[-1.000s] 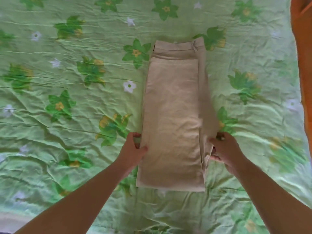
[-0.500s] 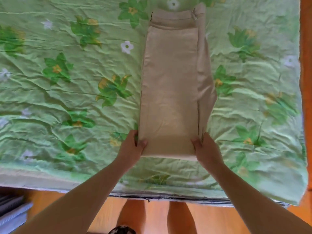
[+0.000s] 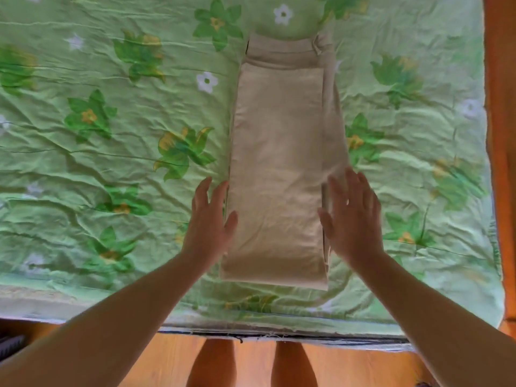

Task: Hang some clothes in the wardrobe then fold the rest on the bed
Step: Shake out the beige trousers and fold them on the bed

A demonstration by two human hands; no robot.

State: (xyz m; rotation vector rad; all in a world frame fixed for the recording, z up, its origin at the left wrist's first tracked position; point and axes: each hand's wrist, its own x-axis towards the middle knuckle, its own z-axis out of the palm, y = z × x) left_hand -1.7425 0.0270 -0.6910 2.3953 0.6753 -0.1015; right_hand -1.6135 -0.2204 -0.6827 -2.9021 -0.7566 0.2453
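Folding step, on the bed (image 3: 97,169), green and flowered. Beige trousers (image 3: 279,163) lie flat on it as a long narrow strip running 12 to 6 o'clock, with the waistband at 12 and the near end close to the bed edge at 6. They are already doubled lengthwise, and an under layer shows along the 3 o'clock side.

Left hand (image 3: 208,230) sits at 8 o'clock of the strip, right hand (image 3: 350,219) at 4 o'clock, each over a long edge. Fingers of both are spread and straight, grasping nothing. Cannot tell whether the palms press the cloth or hover just above it.

Judgement: the lengthwise fold is done, the crosswise fold not yet made. The next move calls for pinching the two corners at 6 o'clock and carrying that end up toward the waistband, edges kept square.
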